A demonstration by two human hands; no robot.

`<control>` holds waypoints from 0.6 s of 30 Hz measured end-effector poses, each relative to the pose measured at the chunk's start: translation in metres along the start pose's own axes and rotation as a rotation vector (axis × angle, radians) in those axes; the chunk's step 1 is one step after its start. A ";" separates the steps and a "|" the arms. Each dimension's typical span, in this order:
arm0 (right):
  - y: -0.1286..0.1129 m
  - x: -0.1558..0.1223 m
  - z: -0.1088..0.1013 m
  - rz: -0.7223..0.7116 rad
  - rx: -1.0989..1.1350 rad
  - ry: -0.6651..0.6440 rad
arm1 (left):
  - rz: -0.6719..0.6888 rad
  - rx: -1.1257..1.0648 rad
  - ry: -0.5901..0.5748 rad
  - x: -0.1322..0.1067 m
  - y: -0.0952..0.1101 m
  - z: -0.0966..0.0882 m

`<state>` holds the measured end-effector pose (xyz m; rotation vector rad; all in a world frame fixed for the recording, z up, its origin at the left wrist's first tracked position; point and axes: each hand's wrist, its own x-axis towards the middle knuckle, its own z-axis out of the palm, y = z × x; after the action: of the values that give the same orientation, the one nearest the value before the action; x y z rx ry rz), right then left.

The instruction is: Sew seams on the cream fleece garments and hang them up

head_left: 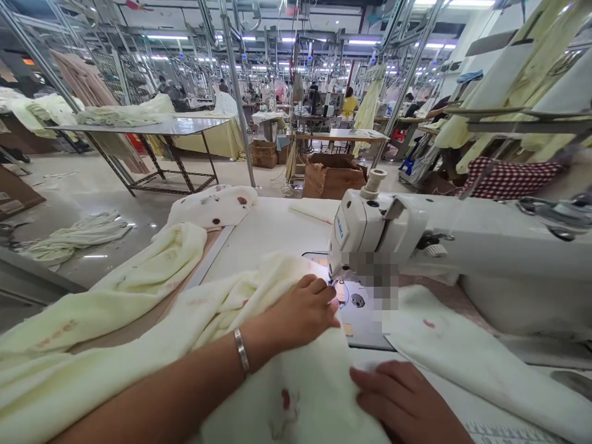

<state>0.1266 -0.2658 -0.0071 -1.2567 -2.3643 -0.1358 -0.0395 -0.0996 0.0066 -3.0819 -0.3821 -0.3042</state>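
A white sewing machine (pixel 351 225) stands on the table in front of me, its needle area lit. Pale yellow printed fabric (pixel 319 382) runs up to its metal needle plate (pixel 370 311). My left hand (pixel 303 311), with a silver bracelet on the wrist, is closed on this fabric, fingers curled right beside the presser foot. Lower down, my right hand (pixel 402 394) is at the fabric's right edge, its fingers bent around it; the thumb is hidden. The presser foot is partly covered by my left fingers.
More pale fabric (pixel 157 290) trails off the table's left side, beside a white printed piece (pixel 213 206). Another pale piece (pixel 462 345) lies right of the needle plate. A ruler strip (pixel 499 428) shows at the lower right. Beyond stand a metal-legged table (pixel 194 126) and a cardboard box (pixel 333 176).
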 end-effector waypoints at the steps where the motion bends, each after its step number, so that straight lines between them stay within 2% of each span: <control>1: 0.000 0.003 0.000 0.010 0.016 0.016 | -0.022 0.006 -0.029 0.000 0.004 -0.003; 3: 0.001 0.005 0.001 0.020 0.068 0.042 | -0.145 -0.019 -0.061 -0.004 0.021 -0.005; 5: 0.001 0.003 0.002 0.004 0.130 0.047 | -0.254 -0.070 -0.067 -0.015 0.049 -0.004; 8: 0.001 -0.004 0.001 -0.003 0.196 0.014 | -0.298 -0.151 -0.047 -0.035 0.091 0.003; 10: 0.000 -0.006 -0.003 -0.007 0.195 -0.008 | -0.312 -0.189 -0.037 -0.046 0.107 0.008; 13: -0.002 -0.007 -0.013 -0.053 0.127 -0.020 | -0.296 -0.213 -0.036 -0.055 0.108 0.011; 18: -0.001 0.001 -0.017 -0.123 0.010 -0.006 | -0.197 -0.252 -0.049 -0.054 0.078 0.004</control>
<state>0.1306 -0.2705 0.0083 -1.1080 -2.4443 -0.1587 -0.0712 -0.1884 -0.0076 -3.3068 -0.7037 -0.3028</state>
